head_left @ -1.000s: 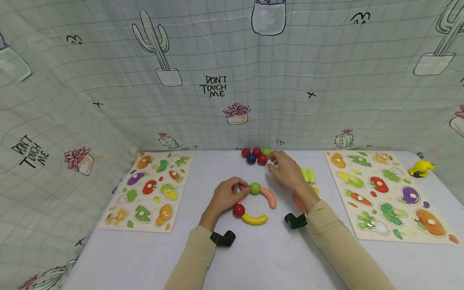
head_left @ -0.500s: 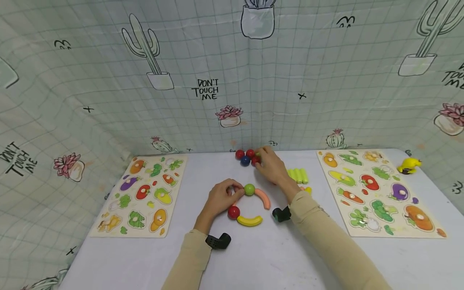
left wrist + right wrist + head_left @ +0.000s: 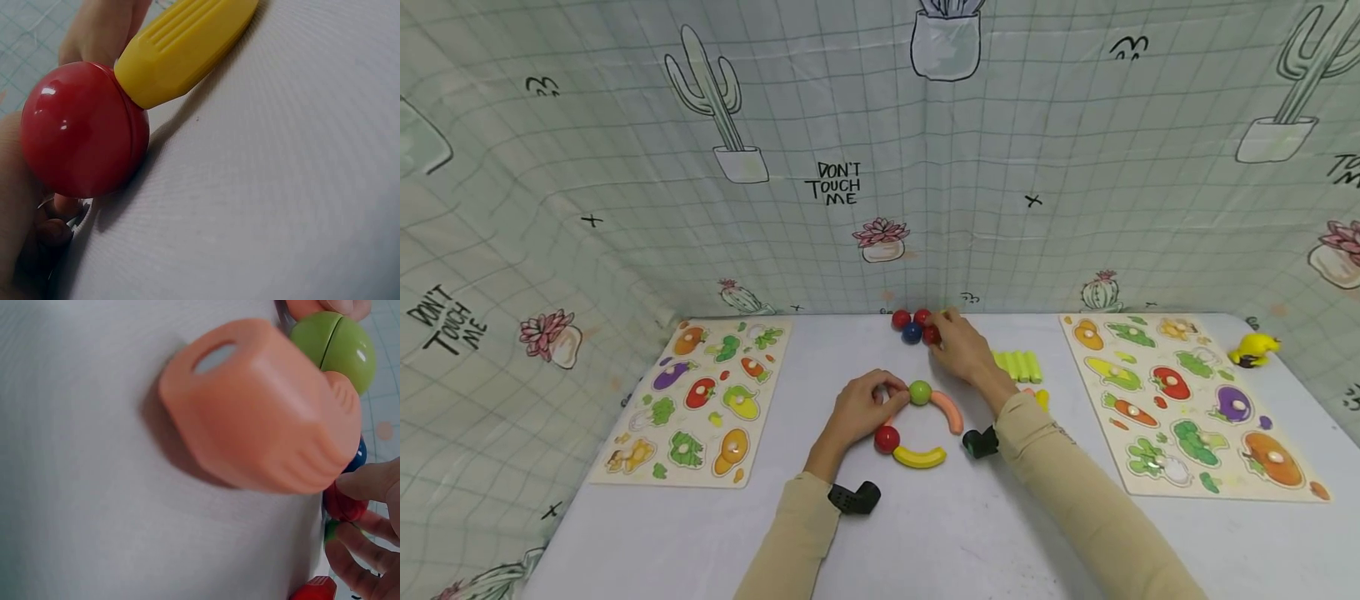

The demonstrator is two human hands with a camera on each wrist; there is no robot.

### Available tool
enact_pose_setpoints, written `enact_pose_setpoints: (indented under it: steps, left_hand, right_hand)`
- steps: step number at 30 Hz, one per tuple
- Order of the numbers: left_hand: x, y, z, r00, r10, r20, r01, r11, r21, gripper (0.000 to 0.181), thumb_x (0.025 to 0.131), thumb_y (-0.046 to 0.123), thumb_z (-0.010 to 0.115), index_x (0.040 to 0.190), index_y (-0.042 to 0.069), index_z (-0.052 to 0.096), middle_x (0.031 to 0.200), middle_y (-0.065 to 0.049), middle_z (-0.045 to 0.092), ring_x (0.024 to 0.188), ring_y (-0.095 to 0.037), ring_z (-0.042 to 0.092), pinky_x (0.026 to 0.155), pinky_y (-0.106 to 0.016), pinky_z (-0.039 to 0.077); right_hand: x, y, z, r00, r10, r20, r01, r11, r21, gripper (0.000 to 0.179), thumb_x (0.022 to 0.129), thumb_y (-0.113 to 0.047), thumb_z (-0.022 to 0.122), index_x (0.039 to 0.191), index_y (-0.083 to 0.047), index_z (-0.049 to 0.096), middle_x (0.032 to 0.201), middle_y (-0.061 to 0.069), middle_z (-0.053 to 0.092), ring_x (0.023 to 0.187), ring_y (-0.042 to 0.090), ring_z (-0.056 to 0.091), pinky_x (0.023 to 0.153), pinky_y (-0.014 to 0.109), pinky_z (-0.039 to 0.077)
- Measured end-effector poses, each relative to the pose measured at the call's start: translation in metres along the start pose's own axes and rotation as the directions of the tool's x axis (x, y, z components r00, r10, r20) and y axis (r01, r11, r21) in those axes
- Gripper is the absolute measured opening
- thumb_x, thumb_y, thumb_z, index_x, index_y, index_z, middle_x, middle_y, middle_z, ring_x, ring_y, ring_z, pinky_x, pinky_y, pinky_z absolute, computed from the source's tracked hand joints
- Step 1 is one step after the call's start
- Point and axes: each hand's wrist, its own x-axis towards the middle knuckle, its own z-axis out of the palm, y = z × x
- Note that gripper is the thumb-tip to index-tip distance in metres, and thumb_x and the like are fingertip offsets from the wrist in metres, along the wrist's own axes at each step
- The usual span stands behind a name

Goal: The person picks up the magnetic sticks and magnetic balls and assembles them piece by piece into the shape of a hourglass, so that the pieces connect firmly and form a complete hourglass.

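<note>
My left hand (image 3: 865, 408) pinches an orange curved stick (image 3: 303, 307), mostly hidden by the fingers, against a green ball (image 3: 920, 392). Below that hand a red ball (image 3: 887, 438) touches one end of a yellow curved stick (image 3: 920, 457); both fill the left wrist view. Another orange curved stick (image 3: 947, 412) joins the green ball on its right side. At the back of the table, my right hand (image 3: 962, 350) holds a second red ball (image 3: 344, 503) between thumb and fingers. A green ball (image 3: 331, 531) is partly hidden behind those fingers.
Two red balls (image 3: 901, 319) and a blue ball (image 3: 912, 332) lie left of my right hand. Light green sticks (image 3: 1018, 367) lie side by side, with a yellow piece (image 3: 1042, 399) nearby. Vegetable puzzle boards (image 3: 681, 400) (image 3: 1195, 404) flank the table; a yellow toy (image 3: 1255, 349) lies far right.
My right hand has moved left onto the red ball at the back and now covers most of the green ball there. The left hand keeps its place; the head view has shifted slightly.
</note>
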Motion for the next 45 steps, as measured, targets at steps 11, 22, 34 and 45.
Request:
enact_pose_setpoints:
  steps: [11,22,34,45]
  left_hand:
    - [-0.001,0.002,-0.002,1.000,0.005,0.000,-0.005,1.000,0.020,0.015,0.086,0.037,0.067,0.095,0.025,0.069,0.075,0.009,0.056,0.059,-0.005,0.042,0.052,-0.020,0.030]
    - [0.000,0.005,-0.002,1.000,-0.005,0.009,0.004,1.000,0.023,0.016,0.086,0.037,0.067,0.096,0.025,0.069,0.076,0.009,0.056,0.061,-0.007,0.043,0.054,-0.020,0.030]
    - [-0.002,0.001,-0.006,1.000,-0.018,0.006,0.017,0.999,0.033,0.015,0.086,0.037,0.067,0.096,0.026,0.069,0.077,0.009,0.057,0.061,-0.006,0.043,0.054,-0.020,0.031]
    - [-0.002,0.001,-0.004,0.999,-0.026,0.028,0.025,0.999,0.021,0.018,0.087,0.039,0.065,0.099,0.026,0.068,0.080,0.008,0.057,0.063,-0.007,0.044,0.055,-0.020,0.032]
  right_hand:
    - [-0.002,-0.001,0.003,1.000,0.025,-0.017,-0.025,1.000,-0.010,0.028,0.087,-0.016,0.063,0.112,-0.011,0.052,0.107,0.013,0.053,0.089,0.028,0.057,0.072,0.043,0.049]
    - [-0.008,0.000,0.000,0.999,0.038,-0.013,-0.037,0.998,0.052,0.029,0.084,-0.020,0.063,0.110,-0.012,0.052,0.103,0.011,0.053,0.085,0.025,0.054,0.071,0.039,0.047]
    - [-0.021,-0.003,-0.006,0.999,0.031,-0.011,-0.027,0.970,0.240,0.029,0.083,-0.017,0.064,0.109,-0.009,0.052,0.108,0.012,0.056,0.093,0.025,0.057,0.078,0.038,0.047]
    - [-0.046,0.005,-0.008,0.998,0.055,-0.020,-0.046,0.940,0.339,0.031,0.085,-0.017,0.064,0.112,-0.010,0.051,0.111,0.009,0.056,0.092,0.023,0.057,0.078,0.034,0.047]
